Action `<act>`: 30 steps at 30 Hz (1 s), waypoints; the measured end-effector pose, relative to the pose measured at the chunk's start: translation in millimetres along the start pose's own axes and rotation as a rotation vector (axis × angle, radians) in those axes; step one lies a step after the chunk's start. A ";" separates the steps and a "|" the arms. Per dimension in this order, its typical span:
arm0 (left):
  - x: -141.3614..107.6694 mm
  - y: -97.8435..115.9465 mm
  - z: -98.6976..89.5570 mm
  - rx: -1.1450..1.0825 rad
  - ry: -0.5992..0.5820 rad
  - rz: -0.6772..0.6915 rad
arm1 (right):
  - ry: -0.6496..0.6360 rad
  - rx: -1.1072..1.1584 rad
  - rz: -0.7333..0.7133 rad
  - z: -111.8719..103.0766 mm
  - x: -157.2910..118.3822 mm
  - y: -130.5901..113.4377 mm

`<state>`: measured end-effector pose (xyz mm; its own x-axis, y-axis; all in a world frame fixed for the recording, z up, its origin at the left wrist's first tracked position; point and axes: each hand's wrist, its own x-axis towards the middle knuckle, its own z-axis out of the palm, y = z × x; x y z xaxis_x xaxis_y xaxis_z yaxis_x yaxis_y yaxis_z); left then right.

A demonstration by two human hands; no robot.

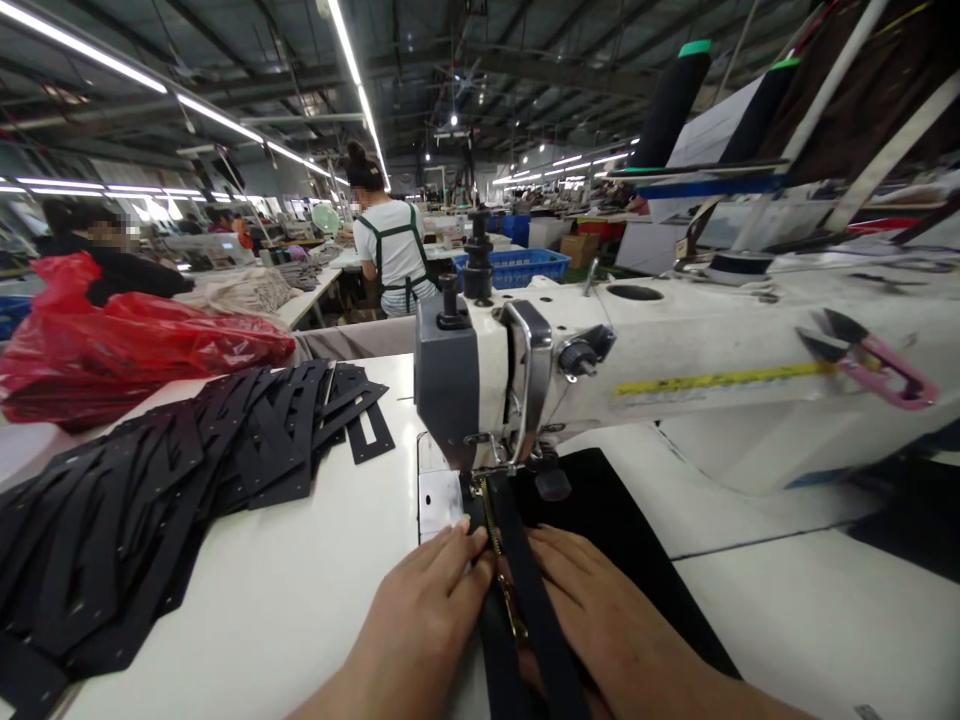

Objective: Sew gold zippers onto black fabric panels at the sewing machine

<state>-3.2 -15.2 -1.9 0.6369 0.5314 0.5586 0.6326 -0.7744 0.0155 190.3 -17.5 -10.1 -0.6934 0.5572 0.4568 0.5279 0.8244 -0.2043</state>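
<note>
A zipper with gold-coloured teeth, set between dark strips, runs under the presser foot of a white sewing machine. My left hand has its fingers pressed together on the zipper's left edge, just in front of the needle area. My right hand grips the black strip on the other side; skin shows through the gap beside the zipper, so part of its fingers lies beneath the strip. Under and beyond my right hand lies a black fabric panel. The needle tip cannot be made out.
Many black slotted pieces lie overlapped on the white table at left, near a red plastic bag. Pink-handled snips rest against the machine arm. Thread cones stand behind. A person in an apron is farther back.
</note>
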 end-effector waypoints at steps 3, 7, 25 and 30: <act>-1.8 -1.7 0.8 -0.014 -0.015 0.000 | -0.030 0.052 0.079 -6.0 7.2 -4.4; -4.1 -1.4 3.7 0.008 0.016 0.020 | -0.075 -0.040 0.091 -8.7 10.5 -7.7; -0.5 -3.1 3.3 0.075 -0.014 0.075 | -0.099 -0.138 -0.034 9.3 3.4 13.8; 1.1 -10.3 6.2 0.068 -0.005 0.070 | 0.001 -0.064 0.044 14.6 9.7 17.6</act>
<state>-6.2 -4.5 -6.6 0.6829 0.4786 0.5519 0.6145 -0.7849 -0.0796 185.7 3.8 -21.9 -0.6688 0.5924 0.4493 0.5878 0.7913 -0.1684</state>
